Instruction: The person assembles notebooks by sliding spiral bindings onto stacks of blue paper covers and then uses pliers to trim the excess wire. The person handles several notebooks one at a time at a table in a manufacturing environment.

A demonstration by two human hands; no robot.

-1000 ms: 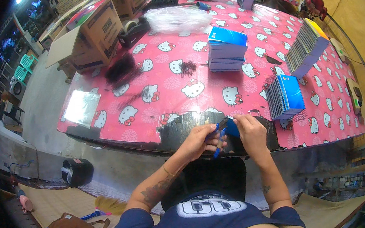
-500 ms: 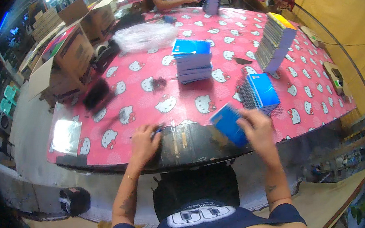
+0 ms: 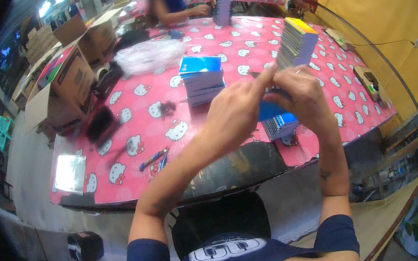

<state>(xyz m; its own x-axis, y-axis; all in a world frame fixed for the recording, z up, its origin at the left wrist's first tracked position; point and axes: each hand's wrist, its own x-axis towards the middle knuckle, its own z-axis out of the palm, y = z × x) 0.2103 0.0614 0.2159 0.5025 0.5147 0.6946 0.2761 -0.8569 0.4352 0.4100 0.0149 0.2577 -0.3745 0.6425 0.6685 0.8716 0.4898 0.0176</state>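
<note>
My left hand (image 3: 241, 105) and my right hand (image 3: 301, 93) meet above the right part of the table. Between and below them shows a blue-covered spiral notebook (image 3: 270, 110), largely hidden by the hands. My right fingers are curled round its upper edge. My left fingers reach across to the right hand, pressed together; what they pinch is hidden. Just beneath stands a short stack of blue spiral notebooks (image 3: 281, 128). A taller blue notebook stack (image 3: 204, 82) is left of the hands. Two pens (image 3: 154, 159) lie beside my left forearm.
Beyond my right hand rises a tall yellow-topped notebook stack (image 3: 296, 42). Clear plastic wrap (image 3: 150, 56) and a tape dispenser (image 3: 107, 81) lie farther left, near open cardboard boxes (image 3: 64, 89). Across the table, a person's hand (image 3: 200, 10) is close to another notebook stack (image 3: 223, 7).
My left hand has left the pens and swung right and up to my right hand. The right hand has lifted the blue notebook away from the table edge. The view has shifted slightly.
</note>
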